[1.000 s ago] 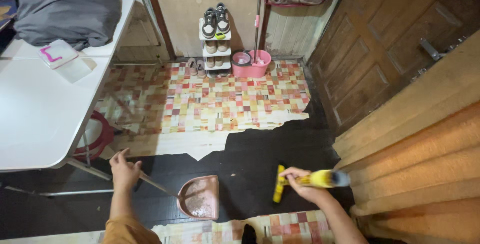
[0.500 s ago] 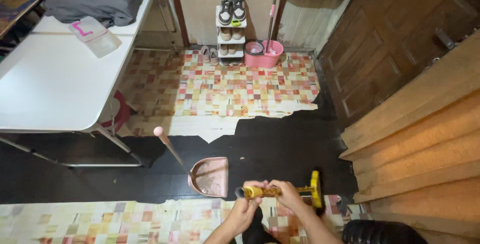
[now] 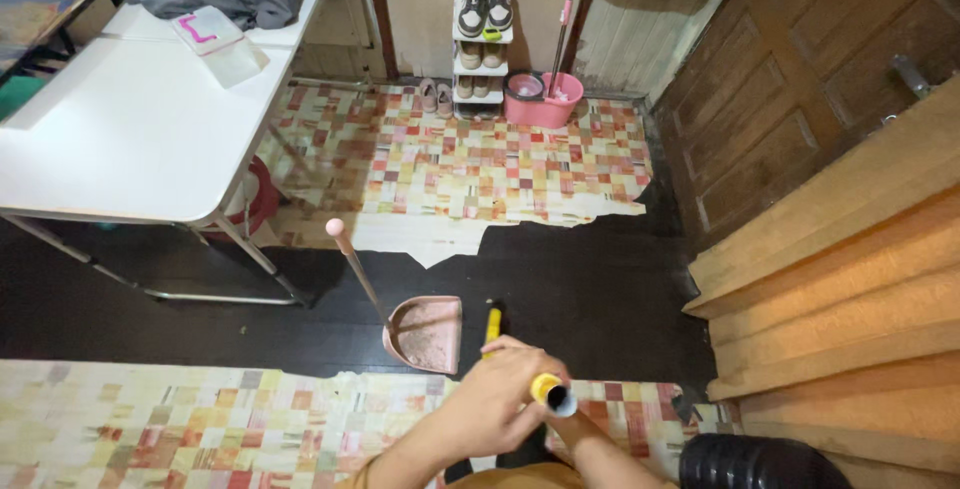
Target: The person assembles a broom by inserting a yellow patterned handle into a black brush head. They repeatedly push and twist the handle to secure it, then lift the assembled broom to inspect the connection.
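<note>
The left hand (image 3: 500,404) is wrapping its fingers around the top of the yellow broom handle (image 3: 545,389), pressed shut on it just below the grey end cap. The right hand is lying hidden beneath the left one, so whether it is gripping the handle too cannot be told; only its forearm is showing. The broom's yellow head (image 3: 492,327) is resting on the dark floor (image 3: 600,299), just right of the pink dustpan (image 3: 428,334).

The dustpan is standing free, nobody touching it, its long handle (image 3: 355,274) leaning up and away to the left, and grey dust is lying in its tray. That is the weak point, in my judgement: a broom head swinging left could be knocking the unheld pan over, tipping the dust back onto the floor. The torn edge of the chequered floor covering (image 3: 470,174) beyond the dustpan, and the strip nearer than it, could be catching the bristles and flicking grit underneath. The white worktop (image 3: 130,139) is standing well left of the dustpan, its legs close enough to be snagging the pan's handle if that falls
</note>
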